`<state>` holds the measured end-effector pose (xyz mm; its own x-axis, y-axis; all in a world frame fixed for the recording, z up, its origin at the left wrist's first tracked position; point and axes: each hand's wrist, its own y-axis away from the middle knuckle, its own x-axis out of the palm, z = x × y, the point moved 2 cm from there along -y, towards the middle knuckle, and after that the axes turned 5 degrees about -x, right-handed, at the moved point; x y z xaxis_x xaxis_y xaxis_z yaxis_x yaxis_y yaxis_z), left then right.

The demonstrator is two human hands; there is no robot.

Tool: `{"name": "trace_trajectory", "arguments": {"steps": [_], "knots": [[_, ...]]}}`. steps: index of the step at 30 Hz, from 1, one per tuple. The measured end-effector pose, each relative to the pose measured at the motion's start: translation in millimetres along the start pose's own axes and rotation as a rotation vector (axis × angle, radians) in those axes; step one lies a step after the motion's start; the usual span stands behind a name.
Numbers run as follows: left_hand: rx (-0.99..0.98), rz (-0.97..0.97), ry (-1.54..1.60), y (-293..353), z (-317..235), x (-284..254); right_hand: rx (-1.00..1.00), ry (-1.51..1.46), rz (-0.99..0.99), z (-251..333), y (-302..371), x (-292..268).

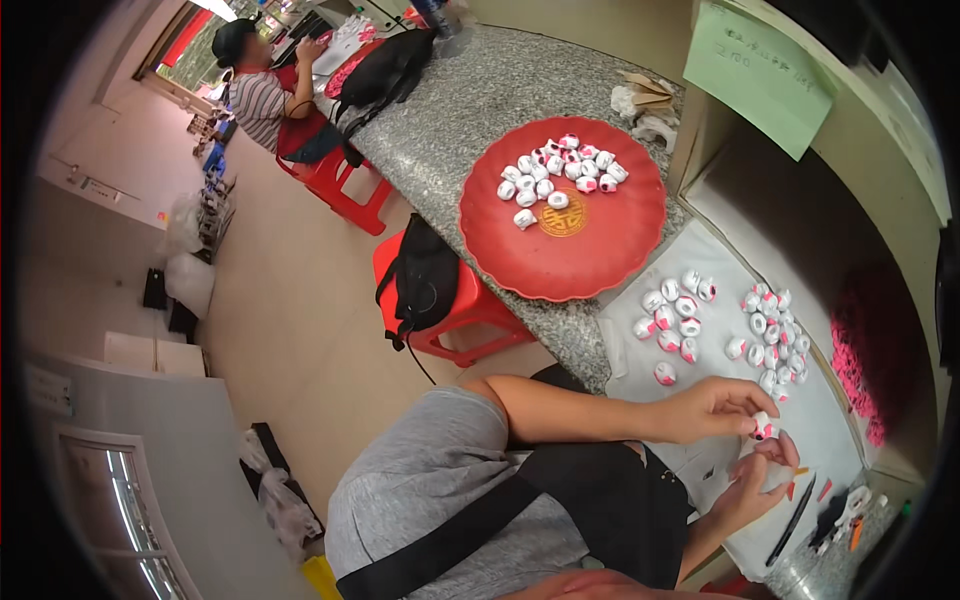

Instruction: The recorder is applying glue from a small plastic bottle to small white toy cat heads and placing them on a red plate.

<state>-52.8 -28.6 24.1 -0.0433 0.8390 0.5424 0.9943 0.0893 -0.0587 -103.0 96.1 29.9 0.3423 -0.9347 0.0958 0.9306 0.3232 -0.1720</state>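
Left hand (705, 412), lower right of the frame: thumb and fingers close in a pinch on a small bead-like piece (764, 428), white with pink and dark patches. Right hand (745, 492), just below it in the frame: the fingers are partly curled, their tips close under the same piece; whether they also grip it cannot be told. Both hands are above a white sheet (632, 372) spread over the grey speckled worktop (545, 85).

Similar pieces lie on the sheet in two separate groups, a looser group (666, 317) above the left hand and a denser cluster (772, 334) to its right. Others are gathered in the upper part of a red scalloped tray (550, 275), at upper centre, which bears a gold emblem (564, 222). A slim black tool (793, 520) lies obliquely at lower right, beside the right hand; a heap of pink pieces (856, 365) occupies the compartment at the right edge. A pale green note (758, 75) hangs at upper right. Left of the tray, a black bag (420, 275) rests on a red stool (467, 300); at upper left, a co-worker (258, 105) in a striped top sits at the same worktop
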Motion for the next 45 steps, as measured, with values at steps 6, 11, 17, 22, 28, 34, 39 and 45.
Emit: {"name": "trace_trajectory", "arguments": {"steps": [6, 11, 17, 22, 28, 34, 39, 45], "knots": [[0.126, -0.010, -0.088, 4, -11, 8, 0.081, -0.060, 0.105, -4, -5, 0], [0.151, -0.021, -0.222, 4, -14, 6, 0.164, -0.238, 0.157, 0, -2, 3], [0.113, -0.085, -0.257, 8, -11, 9, 0.172, -0.206, 0.168, -4, -1, 2], [0.084, -0.033, -0.093, 6, -7, 11, 0.160, -0.182, 0.154, 1, 2, 1], [0.055, -0.015, -0.120, 6, 0, 6, 0.220, -0.264, 0.150, -4, 6, -1], [-0.147, -0.032, -0.021, 2, -6, 3, 0.263, -0.223, 0.145, -16, -1, -1], [0.388, -0.127, -1.132, -2, -14, -6, 0.131, -0.141, 0.091, -15, -6, -12], [0.492, -0.029, -1.522, 7, 8, -9, 0.148, -0.113, 0.098, -15, -6, -36]]}}
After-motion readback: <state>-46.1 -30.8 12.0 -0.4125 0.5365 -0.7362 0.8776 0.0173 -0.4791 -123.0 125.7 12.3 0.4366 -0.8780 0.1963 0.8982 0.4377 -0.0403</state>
